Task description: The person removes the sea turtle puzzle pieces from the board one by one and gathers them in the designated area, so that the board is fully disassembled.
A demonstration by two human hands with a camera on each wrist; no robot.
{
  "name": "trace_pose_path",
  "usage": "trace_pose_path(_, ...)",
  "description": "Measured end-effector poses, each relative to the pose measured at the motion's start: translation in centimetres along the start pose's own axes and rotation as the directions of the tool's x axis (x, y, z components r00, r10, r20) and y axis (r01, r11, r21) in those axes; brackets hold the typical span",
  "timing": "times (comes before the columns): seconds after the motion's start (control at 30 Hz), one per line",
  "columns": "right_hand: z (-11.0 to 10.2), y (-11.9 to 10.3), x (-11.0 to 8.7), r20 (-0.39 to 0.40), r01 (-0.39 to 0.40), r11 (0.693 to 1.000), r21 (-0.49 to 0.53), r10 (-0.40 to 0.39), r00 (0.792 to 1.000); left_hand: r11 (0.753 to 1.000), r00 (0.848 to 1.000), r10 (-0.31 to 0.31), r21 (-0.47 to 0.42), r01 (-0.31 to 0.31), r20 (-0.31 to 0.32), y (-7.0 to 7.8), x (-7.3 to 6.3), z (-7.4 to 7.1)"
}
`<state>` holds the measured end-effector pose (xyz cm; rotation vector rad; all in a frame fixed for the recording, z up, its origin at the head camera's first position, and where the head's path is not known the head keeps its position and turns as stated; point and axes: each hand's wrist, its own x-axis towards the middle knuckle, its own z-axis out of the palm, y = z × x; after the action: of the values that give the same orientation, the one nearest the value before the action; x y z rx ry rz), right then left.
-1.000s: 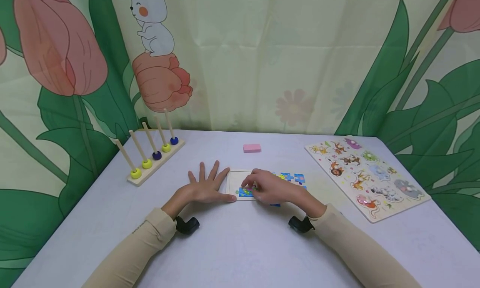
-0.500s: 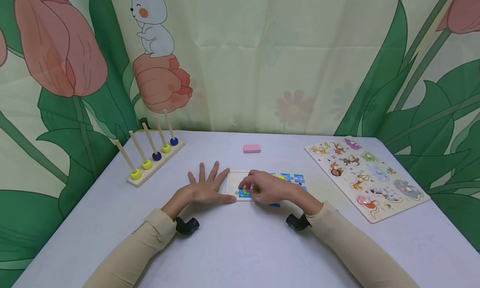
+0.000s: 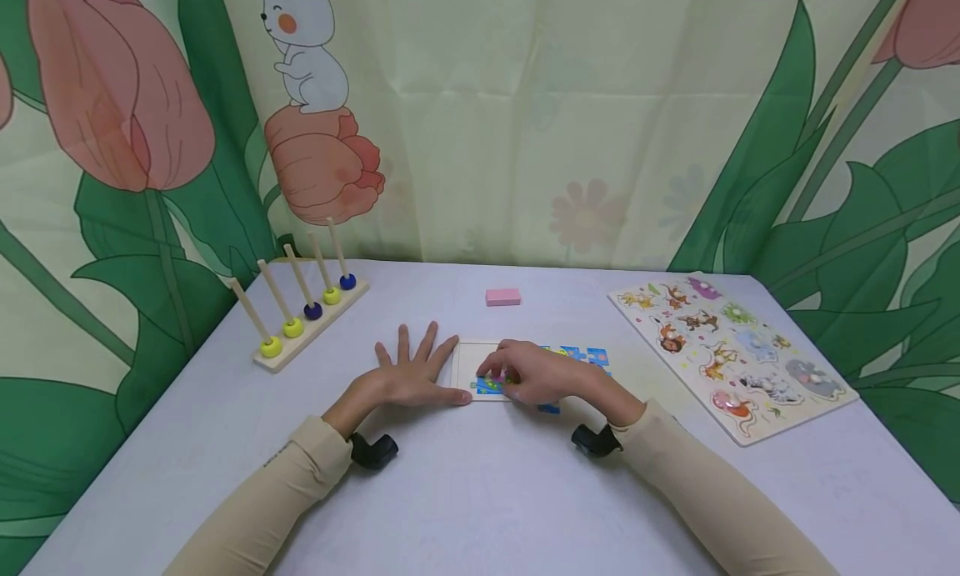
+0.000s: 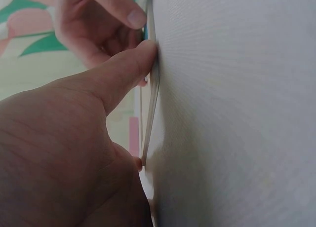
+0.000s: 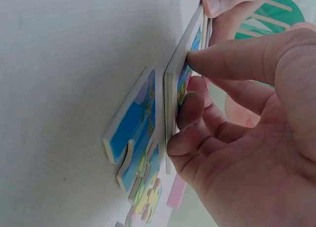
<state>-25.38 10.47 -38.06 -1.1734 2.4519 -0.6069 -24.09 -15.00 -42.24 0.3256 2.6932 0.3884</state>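
A small wooden puzzle frame (image 3: 468, 357) lies mid-table, its far left part bare. Blue jigsaw pieces (image 3: 487, 386) sit in its near side. My left hand (image 3: 408, 382) rests with fingers spread at the frame's left edge; its thumb (image 4: 140, 56) presses the near left corner. Bent over the frame, my right hand (image 3: 547, 376) pinches a colourful jigsaw piece (image 5: 183, 79) between thumb and curled fingers, low against the frame. Much of that piece is hidden by the fingers. Loose jigsaw pieces (image 5: 136, 121) lie just right of the frame, partly behind my right hand.
A pink block (image 3: 503, 297) lies beyond the frame. At back left stands a wooden peg rack (image 3: 311, 330) with yellow and dark blue beads. An animal peg puzzle board (image 3: 731, 351) lies on the right. A printed curtain (image 3: 525, 142) hangs behind the table.
My right hand has shifted slightly left over the frame, its fingers staying at the jigsaw piece. The left hand has stayed in place.
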Motion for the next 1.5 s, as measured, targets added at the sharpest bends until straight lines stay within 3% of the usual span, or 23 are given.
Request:
trace_pose_path(0.7, -0.47, -0.01, 0.34, 0.026, -0.026, 1.0, 0.006, 0.026, 0.999, 1.0, 1.0, -0.007, -0.007, 0.007, 0.009, 0.18, -0.16, -0.31)
trace_pose_path(1.23, -0.12, 0.07, -0.07, -0.029, -0.004, 1.0, -0.005, 0.003, 1.0, 1.0, 1.0, -0.006, 0.001, 0.006, 0.003, 0.23, -0.12, -0.12)
trace_pose_path(1.5, -0.21, -0.26, -0.26, -0.026, -0.028, 0.999, -0.021, 0.027, 0.999, 1.0, 1.0, -0.001, 0.0, 0.001, 0.0, 0.17, -0.05, -0.03)
